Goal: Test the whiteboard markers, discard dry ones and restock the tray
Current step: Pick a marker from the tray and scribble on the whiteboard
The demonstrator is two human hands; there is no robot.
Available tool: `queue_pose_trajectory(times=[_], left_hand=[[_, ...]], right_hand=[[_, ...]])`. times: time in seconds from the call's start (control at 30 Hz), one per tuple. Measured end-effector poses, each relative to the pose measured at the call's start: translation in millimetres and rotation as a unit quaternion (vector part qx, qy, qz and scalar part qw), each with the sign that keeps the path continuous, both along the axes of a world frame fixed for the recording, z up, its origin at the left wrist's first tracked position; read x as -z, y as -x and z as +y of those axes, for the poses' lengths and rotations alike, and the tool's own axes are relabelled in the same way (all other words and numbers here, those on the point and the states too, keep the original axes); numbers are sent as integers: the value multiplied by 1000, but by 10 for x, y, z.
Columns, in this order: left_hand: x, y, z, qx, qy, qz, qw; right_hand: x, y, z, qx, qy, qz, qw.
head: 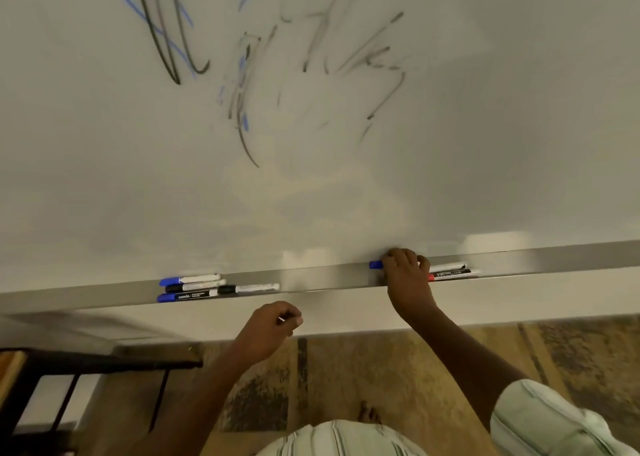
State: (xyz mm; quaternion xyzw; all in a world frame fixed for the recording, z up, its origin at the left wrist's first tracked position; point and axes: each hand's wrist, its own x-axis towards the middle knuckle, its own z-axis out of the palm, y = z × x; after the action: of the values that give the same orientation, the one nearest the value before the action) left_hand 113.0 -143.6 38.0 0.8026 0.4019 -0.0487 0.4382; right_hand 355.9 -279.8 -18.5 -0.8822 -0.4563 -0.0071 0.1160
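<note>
Whiteboard (450, 126) fills the upper view. Black and blue scribbles (166, 32) sit top-left, with fainter smeared grey strokes toward centre. Metal tray (329, 279) runs along the board's bottom edge and rises to the right in this view. Below it is a pale strip, then brown mottled floor (346, 369), with black-framed furniture (104, 365) lower left. Striped sleeve (540, 421) is on the right arm. Right hand (405, 272) is on the tray right of centre, fingers curled over a blue-capped marker (375, 264). That marker lies in the tray, long axis along the tray, cap end pointing left and sticking out past the knuckles; the barrel is hidden under the hand. Just right of the hand lie a white-barrel marker (448, 267) and a red-capped marker (452, 275), both lengthwise in the tray, red cap toward the hand. Left cluster of four markers (207, 287) is well apart from the hand, all lengthwise, caps to the left: two blue, two black. Left hand (273, 327) is below the tray, not touching it, fingers curled in. There's a small pale speck at the thumb; can't tell whether it holds anything.
</note>
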Motion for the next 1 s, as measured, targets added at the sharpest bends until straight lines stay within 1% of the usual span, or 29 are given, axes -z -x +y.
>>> queue_pose_trajectory(times=[0.03,0.13,0.2,0.27,0.33,0.37,0.4,0.43,0.53,0.6,0.63,0.7,0.77,0.8,0.83,0.87,0.9,0.93,0.97,1.0], left_hand=[[-102,-72,-38,3,-1,-19,1000],[-437,-322,-145,1,7,-56,998],[-663,-489,-191,-5,38,-56,998],[-888,-597,-198,-6,121,-45,992],[-1085,-616,-187,11,247,-68,966],[-1167,-604,-179,27,285,-92,954],[-1234,-587,-177,41,298,-113,947],[-1296,-575,-176,51,295,-128,945],[-1428,-565,-172,77,261,-142,952],[-1502,-555,-172,91,235,-146,957],[-1542,-550,-168,95,216,-147,961],[-1652,-526,-160,100,176,-153,967],[-1786,-473,-117,96,135,-175,970],[-1859,-441,-88,90,119,-189,970],[-1925,-407,-61,85,110,-198,970],[-1993,-369,-37,82,105,-203,970],[-2052,-334,-28,85,105,-201,970],[-2109,-304,-29,97,111,-194,970],[-2158,-280,-34,119,111,-175,971],[-2211,-258,-50,147,100,-148,973]], right_hand=[[-75,63,6,-34,-37,11,999],[-377,297,53,-160,-88,12,983],[-590,434,91,-203,-132,-1,970],[-790,520,100,-226,-192,-10,955],[-974,542,89,-235,-248,-14,940],[-1068,532,74,-235,-270,-4,934],[-1153,515,48,-235,-282,10,930],[-1219,494,23,-238,-285,16,928],[-1338,476,-27,-260,-275,-5,926],[-1404,500,-52,-258,-293,-5,921],[-1441,510,-59,-241,-306,-11,921],[-1565,532,-95,-152,-316,-1,937],[-1716,510,-170,-21,-307,64,949],[-1791,490,-218,33,-303,107,946],[-1860,475,-279,63,-306,160,936],[-1936,466,-326,61,-318,226,919],[-2016,489,-360,32,-334,316,887],[-2079,542,-368,-16,-342,414,844],[-2106,616,-365,-70,-346,484,801],[-2104,691,-348,-111,-350,532,763]])
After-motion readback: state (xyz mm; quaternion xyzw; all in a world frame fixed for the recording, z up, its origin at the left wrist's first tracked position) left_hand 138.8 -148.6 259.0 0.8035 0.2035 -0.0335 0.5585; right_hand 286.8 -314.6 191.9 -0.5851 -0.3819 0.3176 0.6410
